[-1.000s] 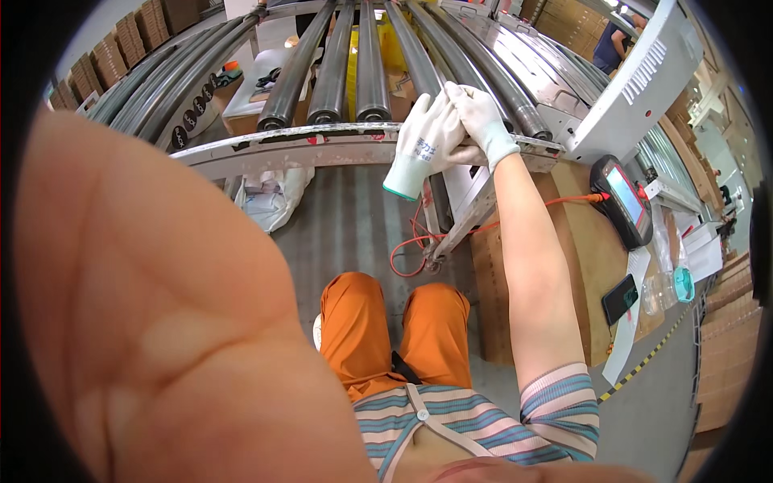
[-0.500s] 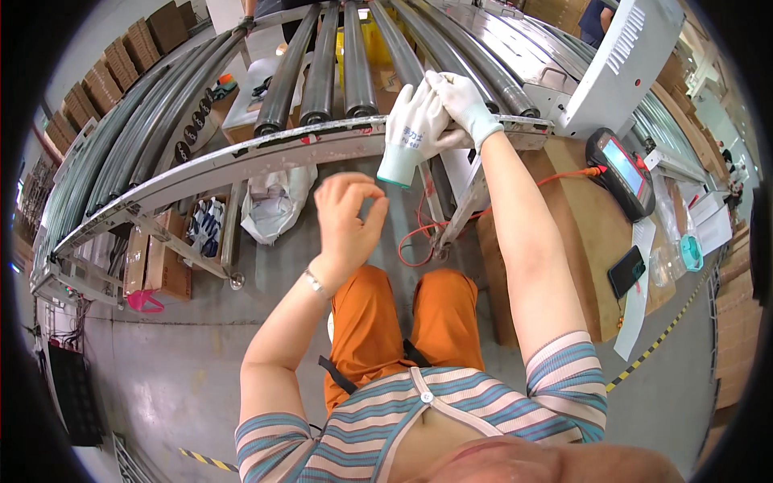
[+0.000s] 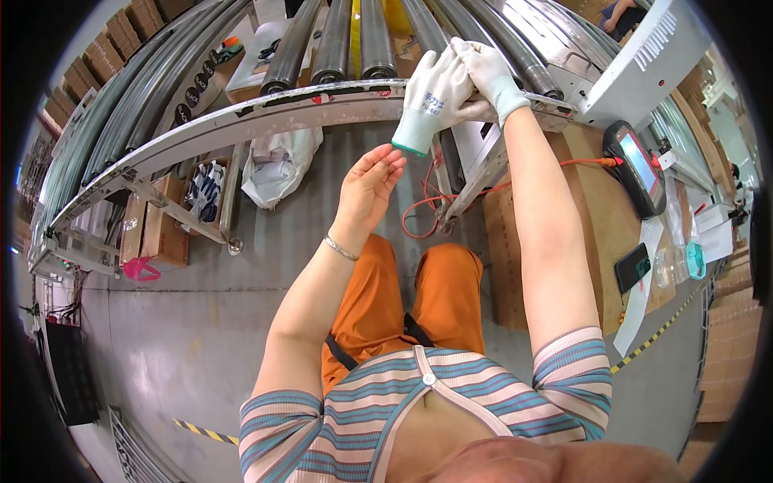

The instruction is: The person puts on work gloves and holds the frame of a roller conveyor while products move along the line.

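Note:
My right hand (image 3: 488,74) wears a white work glove and pinches a second white glove (image 3: 435,92) by its finger end. This loose glove hangs in front of the roller conveyor's near rail (image 3: 338,92), its green-edged cuff facing down toward me. Bare, with a silver bracelet (image 3: 341,248) on the wrist, my left hand (image 3: 373,183) is just below that cuff. Its fingers are stretched out and bunched close together, the tips near the cuff edge; nothing shows in them. Whether they touch the cuff I cannot tell.
To the right, a brown carton (image 3: 564,217) carries a handheld device with a lit screen (image 3: 636,165), an orange cable (image 3: 584,162) and a black phone (image 3: 632,268). Below the conveyor are a white bag (image 3: 278,165) and an open carton (image 3: 165,229).
My left hand has risen to the right, up to the cuff, and its curled fingers have straightened. My right hand and the loose glove have shifted slightly up and right in the picture.

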A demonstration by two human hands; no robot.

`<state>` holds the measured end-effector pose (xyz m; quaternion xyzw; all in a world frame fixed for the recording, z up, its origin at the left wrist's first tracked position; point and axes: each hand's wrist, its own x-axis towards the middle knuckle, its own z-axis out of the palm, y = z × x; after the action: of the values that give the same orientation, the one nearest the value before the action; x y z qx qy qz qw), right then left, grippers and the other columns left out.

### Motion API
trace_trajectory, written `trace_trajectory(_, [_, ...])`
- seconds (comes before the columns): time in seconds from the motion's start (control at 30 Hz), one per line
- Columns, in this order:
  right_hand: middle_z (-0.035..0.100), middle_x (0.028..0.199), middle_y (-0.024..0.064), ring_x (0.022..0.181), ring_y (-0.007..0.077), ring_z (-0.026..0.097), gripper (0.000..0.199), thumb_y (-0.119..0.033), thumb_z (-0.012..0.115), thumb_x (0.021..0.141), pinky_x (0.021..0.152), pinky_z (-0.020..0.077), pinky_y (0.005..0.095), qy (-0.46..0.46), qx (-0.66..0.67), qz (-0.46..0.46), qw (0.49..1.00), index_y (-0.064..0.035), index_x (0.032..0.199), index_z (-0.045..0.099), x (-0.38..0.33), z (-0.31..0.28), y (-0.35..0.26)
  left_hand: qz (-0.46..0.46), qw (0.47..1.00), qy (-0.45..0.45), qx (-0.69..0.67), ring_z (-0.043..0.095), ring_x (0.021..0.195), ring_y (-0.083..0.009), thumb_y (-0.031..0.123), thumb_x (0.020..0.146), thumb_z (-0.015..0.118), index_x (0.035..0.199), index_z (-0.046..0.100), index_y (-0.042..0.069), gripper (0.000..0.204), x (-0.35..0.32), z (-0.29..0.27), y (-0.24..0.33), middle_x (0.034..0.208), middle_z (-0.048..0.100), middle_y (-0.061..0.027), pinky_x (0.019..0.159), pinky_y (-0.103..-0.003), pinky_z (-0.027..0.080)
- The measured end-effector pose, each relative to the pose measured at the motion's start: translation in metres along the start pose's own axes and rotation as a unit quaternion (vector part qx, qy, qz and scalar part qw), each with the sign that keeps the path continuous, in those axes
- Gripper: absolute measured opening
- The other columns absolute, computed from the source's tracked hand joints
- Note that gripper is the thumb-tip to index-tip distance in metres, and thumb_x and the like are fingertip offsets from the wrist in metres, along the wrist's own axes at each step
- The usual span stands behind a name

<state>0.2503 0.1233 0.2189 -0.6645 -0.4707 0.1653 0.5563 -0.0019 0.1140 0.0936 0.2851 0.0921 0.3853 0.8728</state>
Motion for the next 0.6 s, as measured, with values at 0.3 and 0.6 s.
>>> trace_trajectory(0.3, [0.065,0.086,0.0091,0.077,0.0172,0.060,0.040,-0.039,0.055,0.085,0.072,0.0467,0.0296,0.004,-0.003,-0.005,1.000,-0.0007,0.093,0.062,-0.001,0.004,-0.010,-0.020,0.998,-0.006,-0.054,0.059,0.092,-0.0203,0.001,0.090,0.046,0.105,0.055,0.000,0.018,0.004,-0.007,0.000,0.099,0.061,-0.0100,0.083,-0.031,0.048])
trace_trajectory(0.6, [0.065,0.082,0.0096,0.075,0.0176,0.060,0.038,-0.039,0.054,0.086,0.070,0.0463,0.0303,0.013,-0.018,-0.010,1.000,-0.0022,0.088,0.063,0.002,0.004,-0.006,0.007,0.989,0.000,0.150,0.054,0.086,-0.0104,0.010,0.085,0.059,0.099,0.058,0.003,0.016,0.025,0.010,-0.035,0.092,0.060,-0.0034,0.076,-0.024,0.041])
